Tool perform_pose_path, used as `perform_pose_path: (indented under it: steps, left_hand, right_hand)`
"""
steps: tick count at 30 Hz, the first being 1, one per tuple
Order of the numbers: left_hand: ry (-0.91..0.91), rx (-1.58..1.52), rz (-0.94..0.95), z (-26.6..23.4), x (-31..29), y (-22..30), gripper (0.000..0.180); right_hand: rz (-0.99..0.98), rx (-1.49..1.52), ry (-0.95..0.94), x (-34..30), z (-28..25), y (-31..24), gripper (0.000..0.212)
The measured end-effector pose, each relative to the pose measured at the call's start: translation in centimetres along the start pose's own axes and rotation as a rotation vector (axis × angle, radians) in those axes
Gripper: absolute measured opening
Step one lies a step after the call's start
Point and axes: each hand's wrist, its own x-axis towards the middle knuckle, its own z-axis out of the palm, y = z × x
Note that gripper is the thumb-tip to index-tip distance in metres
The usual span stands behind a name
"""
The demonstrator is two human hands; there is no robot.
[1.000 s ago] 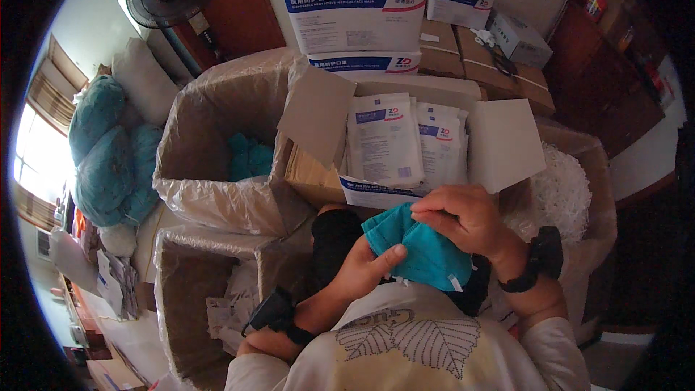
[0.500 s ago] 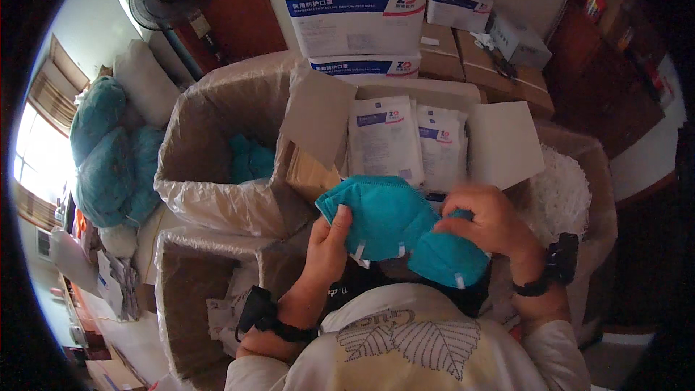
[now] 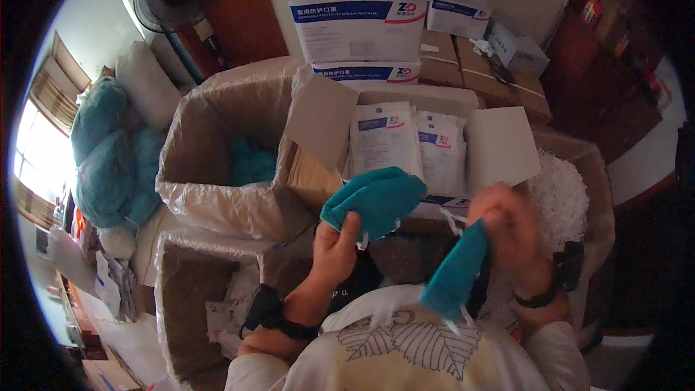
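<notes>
My left hand (image 3: 334, 253) grips a few teal face masks (image 3: 378, 201) stacked and folded together, thumb on top, with pale strap tabs along the lower edge. To its right, my right hand (image 3: 510, 224) is blurred by motion and pinches one teal face mask (image 3: 457, 274) near its upper end. That mask hangs tilted in front of my shirt, with white strap ends at top and bottom. Just beyond both hands, an opened carton (image 3: 503, 146) holds white printed mask packets (image 3: 385, 141) standing upright.
At the left stands a plastic-lined carton (image 3: 217, 195) with teal masks (image 3: 252, 163) inside; a second lined carton (image 3: 181, 297) sits nearer. White elastic straps (image 3: 557, 192) fill a box at right. Stacked white cartons (image 3: 355, 32) rise behind. Teal-filled bags (image 3: 108, 166) lie far left.
My right hand has drawn one mask away from the stack, and it now hangs narrow and apart. The left hand's masks have tilted and closed up.
</notes>
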Motion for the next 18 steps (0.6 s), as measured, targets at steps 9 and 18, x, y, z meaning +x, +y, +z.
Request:
perform_pose_path:
  steps: [9, 18]
  left_hand:
    - [-0.035, -0.429, -0.160, 2.7, -1.0, 0.0, 0.035]
    - [0.046, -0.361, -0.190, 3.4, -1.8, 0.3, 0.042]
  right_hand:
    - [-0.241, -0.594, 0.158, 3.8, 5.5, 1.7, 0.017]
    - [-0.263, -0.599, 0.137, 4.0, 6.4, 3.2, 0.016]
